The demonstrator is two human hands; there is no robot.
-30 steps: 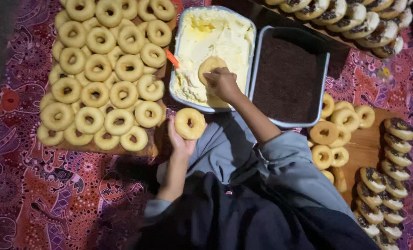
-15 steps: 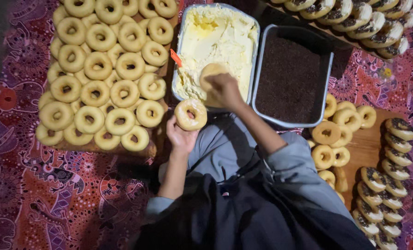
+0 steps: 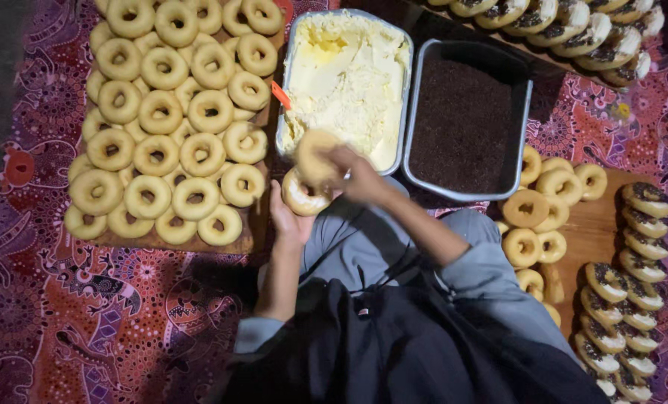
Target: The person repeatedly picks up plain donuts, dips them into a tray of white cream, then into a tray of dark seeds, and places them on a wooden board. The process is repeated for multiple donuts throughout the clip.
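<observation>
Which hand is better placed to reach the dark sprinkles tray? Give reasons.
Right, probably: the right hand is at the cream tray beside the sprinkles tray; left hand cradles a doughnut farther off.

Single head-worn camera, looking steeply down from close above onto the patterned cloth (image 3: 87,329) before the person's lap.

Plain ring doughnut (image 3: 304,196), golden, held flat at near edge of cream tray (image 3: 347,22); second doughnut (image 3: 315,155) tilted, just above tray's near-left corner.
</observation>
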